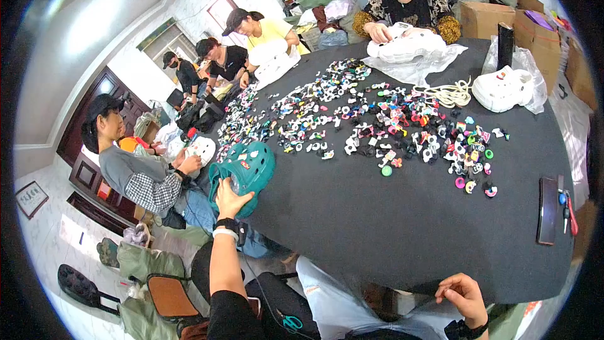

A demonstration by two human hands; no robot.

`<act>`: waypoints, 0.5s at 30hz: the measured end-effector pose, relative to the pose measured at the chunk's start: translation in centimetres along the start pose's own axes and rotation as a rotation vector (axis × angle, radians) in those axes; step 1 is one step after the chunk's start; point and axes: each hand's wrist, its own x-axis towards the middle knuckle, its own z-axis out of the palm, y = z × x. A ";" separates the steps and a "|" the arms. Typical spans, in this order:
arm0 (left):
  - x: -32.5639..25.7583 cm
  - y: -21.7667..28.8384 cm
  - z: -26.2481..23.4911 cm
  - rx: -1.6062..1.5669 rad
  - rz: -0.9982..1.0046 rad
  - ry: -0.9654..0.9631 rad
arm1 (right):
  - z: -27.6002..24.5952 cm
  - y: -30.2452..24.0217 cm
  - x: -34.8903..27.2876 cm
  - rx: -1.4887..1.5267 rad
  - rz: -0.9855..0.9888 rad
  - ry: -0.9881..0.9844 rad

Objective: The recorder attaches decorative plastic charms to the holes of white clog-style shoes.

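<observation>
Your right hand (pixel 464 296) rests loosely curled on the near edge of the black tabletop (pixel 390 226) while your left hand (pixel 229 200) grips the teal clog (pixel 244 173) at its left edge; steady it flat.

Clog (pixel 246 173) lies at table's (pixel 390 239) left edge, charms (pixel 402 126) behind.

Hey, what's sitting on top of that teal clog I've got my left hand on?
Small charms dot the top of the teal clog. The left hand rests on its near end, covering that part, so whatever is under the palm cannot be seen.
</observation>
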 end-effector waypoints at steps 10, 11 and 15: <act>1.7 -2.1 0.7 -0.070 0.136 0.055 | -1.0 1.4 0.1 0.110 -0.098 0.001; 1.8 -2.3 0.8 -0.090 0.153 0.076 | -1.2 1.6 0.1 0.151 -0.114 -0.012; 1.3 -2.5 0.7 -0.015 0.166 0.113 | -1.0 1.4 0.4 0.125 -0.123 -0.023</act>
